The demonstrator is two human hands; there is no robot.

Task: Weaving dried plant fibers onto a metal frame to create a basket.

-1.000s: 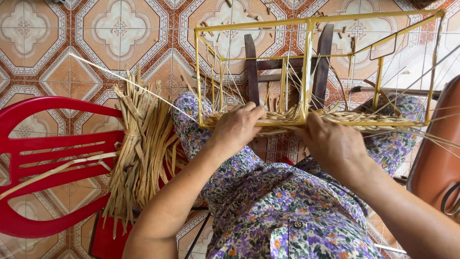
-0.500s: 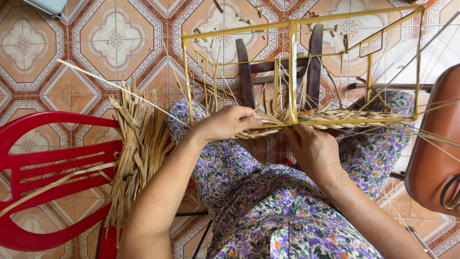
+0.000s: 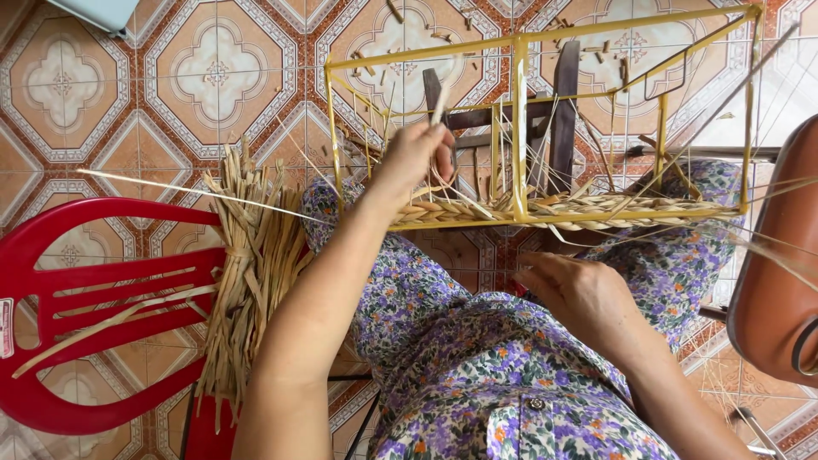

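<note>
— Two big things around the hands?
— Yes: a yellow wire frame (image 3: 518, 128) across the lap, with a braided straw band (image 3: 588, 209) along its lower bar; a bundle of dried straw (image 3: 254, 264) lies on a red plastic chair (image 3: 94, 290).
— And the hands?
— Left hand (image 3: 415, 162) pinches a straw strand (image 3: 441, 104) upright inside the frame. Right hand (image 3: 579, 294) lies slack and empty below the band.

Tight room inside the frame, more room below it

The yellow wire frame (image 3: 518, 119) is full of thin upright straw strands, and the left hand (image 3: 415, 162) sits among them. The right hand (image 3: 584, 294) has room low in the middle. A straw bundle (image 3: 251, 273) and red chair (image 3: 77, 307) block the left; a brown thing (image 3: 780, 281) blocks the right.
</note>
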